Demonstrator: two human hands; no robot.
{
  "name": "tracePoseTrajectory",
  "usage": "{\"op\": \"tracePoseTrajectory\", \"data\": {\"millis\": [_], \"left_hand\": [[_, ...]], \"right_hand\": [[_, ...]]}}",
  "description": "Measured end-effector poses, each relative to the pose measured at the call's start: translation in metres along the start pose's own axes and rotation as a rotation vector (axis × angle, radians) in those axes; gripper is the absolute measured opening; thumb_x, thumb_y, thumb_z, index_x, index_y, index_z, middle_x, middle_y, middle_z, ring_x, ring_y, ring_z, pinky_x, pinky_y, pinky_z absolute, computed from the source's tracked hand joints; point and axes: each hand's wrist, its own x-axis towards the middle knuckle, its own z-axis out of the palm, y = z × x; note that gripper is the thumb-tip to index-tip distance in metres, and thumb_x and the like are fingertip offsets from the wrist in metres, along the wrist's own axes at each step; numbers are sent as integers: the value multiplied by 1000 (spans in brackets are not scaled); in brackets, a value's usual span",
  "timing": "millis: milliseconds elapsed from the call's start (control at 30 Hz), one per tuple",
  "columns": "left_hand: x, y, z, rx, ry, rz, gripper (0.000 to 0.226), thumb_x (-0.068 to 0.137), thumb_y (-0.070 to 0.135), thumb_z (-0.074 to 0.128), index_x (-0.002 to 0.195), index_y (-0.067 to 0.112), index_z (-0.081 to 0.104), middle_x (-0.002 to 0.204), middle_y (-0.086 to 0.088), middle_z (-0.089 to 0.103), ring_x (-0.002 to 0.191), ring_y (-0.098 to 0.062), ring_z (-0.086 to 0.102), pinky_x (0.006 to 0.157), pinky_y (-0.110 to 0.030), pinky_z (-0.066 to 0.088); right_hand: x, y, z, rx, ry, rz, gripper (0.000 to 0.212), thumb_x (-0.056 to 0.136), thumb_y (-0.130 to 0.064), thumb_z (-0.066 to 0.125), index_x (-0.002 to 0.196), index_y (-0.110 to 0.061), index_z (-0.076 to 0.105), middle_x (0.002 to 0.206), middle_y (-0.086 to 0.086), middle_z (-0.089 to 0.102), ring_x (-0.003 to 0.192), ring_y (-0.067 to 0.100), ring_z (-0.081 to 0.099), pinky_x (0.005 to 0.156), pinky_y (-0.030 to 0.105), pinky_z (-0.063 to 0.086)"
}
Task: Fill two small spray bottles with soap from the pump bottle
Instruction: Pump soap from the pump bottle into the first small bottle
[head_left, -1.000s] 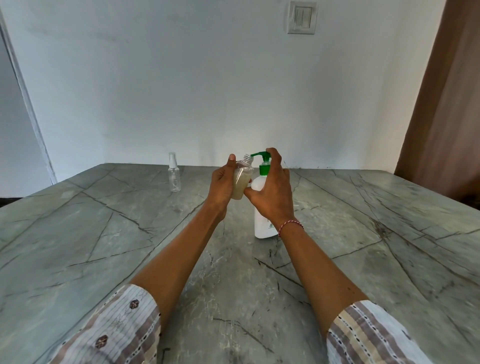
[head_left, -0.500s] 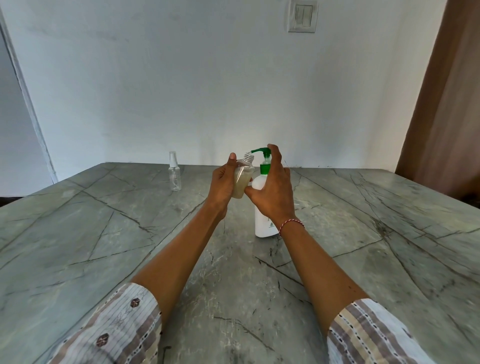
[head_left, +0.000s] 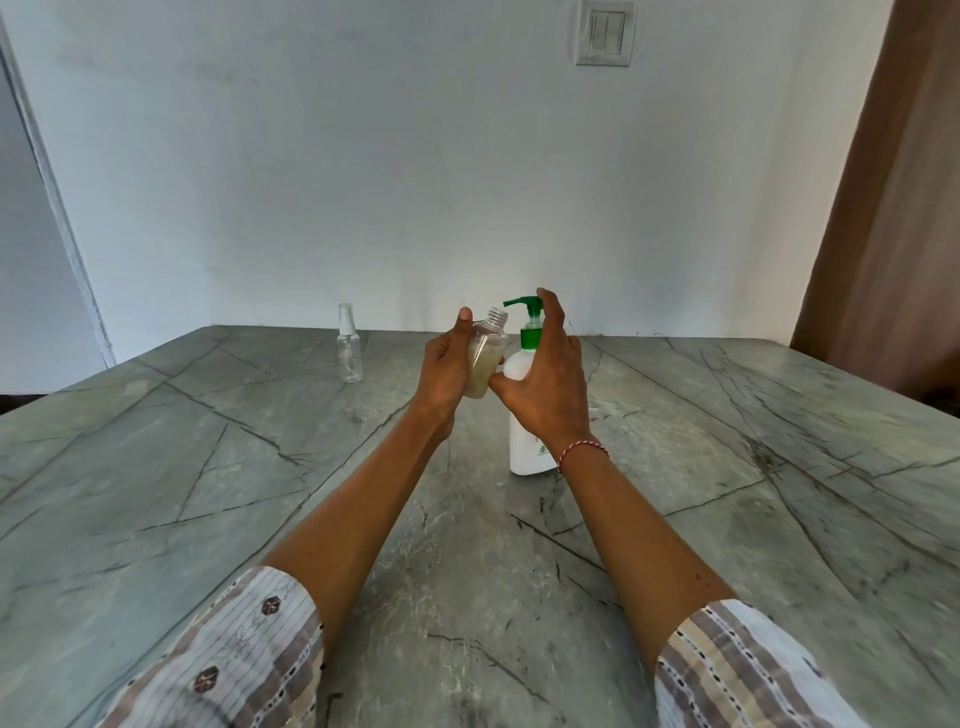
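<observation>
A white pump bottle (head_left: 522, 447) with a green pump head (head_left: 525, 306) stands on the marble table. My right hand (head_left: 545, 382) wraps around its upper part, with a finger on top of the pump. My left hand (head_left: 445, 366) grips a small clear bottle (head_left: 485, 358) with no cap, tilted so its threaded mouth sits just under the green spout. Pale yellowish soap fills much of that bottle. A second small spray bottle (head_left: 349, 351), clear and capped, stands upright further back on the left.
The grey-green marble table (head_left: 208, 493) runs to a white wall at the back. A light switch (head_left: 605, 32) is on the wall, and a brown curtain (head_left: 893, 208) hangs at the right.
The green pump head has risen from its pressed position. Both hands keep their hold, and the small bottle stays under the spout.
</observation>
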Motion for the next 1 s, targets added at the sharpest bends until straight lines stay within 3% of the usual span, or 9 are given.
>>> {"op": "tracePoseTrajectory", "data": {"millis": [133, 333, 633, 767, 1000], "left_hand": [[0, 1, 1, 12, 3, -4, 36, 95, 46, 33, 82, 30, 63, 72, 11, 65, 56, 6, 62, 48, -8, 47], [-2, 4, 1, -10, -13, 1, 36, 96, 44, 33, 83, 28, 62, 58, 19, 67, 56, 4, 64, 45, -9, 45], [0, 1, 1, -24, -7, 7, 39, 96, 44, 34, 84, 23, 66, 72, 5, 67, 56, 2, 64, 47, -10, 46], [0, 1, 1, -29, -4, 3, 38, 96, 44, 35, 83, 25, 65, 72, 6, 66, 55, 4, 63, 47, -9, 46], [-1, 1, 1, -15, 6, 1, 36, 96, 43, 34, 81, 27, 63, 68, 12, 66, 54, 6, 62, 45, -8, 45]], "right_hand": [[1, -2, -1, -11, -6, 7, 111, 69, -36, 79, 148, -26, 3, 139, 5, 44, 122, 25, 44, 96, 42, 44], [-1, 2, 1, -6, 28, -4, 103, 67, -25, 80, 146, -24, 14, 134, 4, 47, 116, 25, 46, 90, 37, 46], [-1, 2, 2, -4, 39, -13, 94, 65, -23, 79, 141, -19, 23, 131, 4, 49, 111, 24, 47, 86, 39, 50], [-1, 2, 2, -6, 38, -18, 92, 65, -22, 79, 140, -19, 25, 131, 5, 48, 111, 24, 47, 86, 39, 50], [1, 2, 1, -1, 2, -7, 105, 68, -29, 79, 147, -25, 11, 137, 4, 45, 118, 24, 45, 92, 37, 44]]}}
